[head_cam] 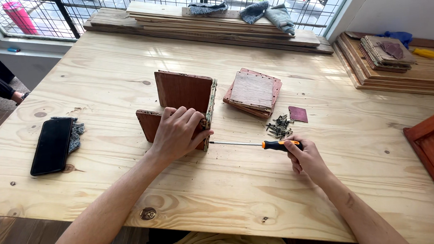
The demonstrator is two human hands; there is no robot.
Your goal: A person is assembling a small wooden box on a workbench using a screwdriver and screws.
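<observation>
Pale pine planks, knotty and smooth, form the wide bench [231, 196]. Near its middle stands a small assembly of reddish-brown wooden panels [183, 101], upright and joined at right angles, one edge dotted with holes. The left hand [177, 132] lies over the lower panel, fingers curled closed around its top edge. The right hand [304, 157] has its fingers wrapped shut on the orange and black handle of a slim steel screwdriver [251, 144]. Its long axis runs level, left to right, tip pointing left and touching the assembly's pale edge.

Just behind the screwdriver lies a small heap of dark screws [279, 127], beside a stack of square wooden tiles [253, 92] (rough, pale on top). A black phone [53, 145] rests flat well to the left. Bare bench spreads toward the near edge.
</observation>
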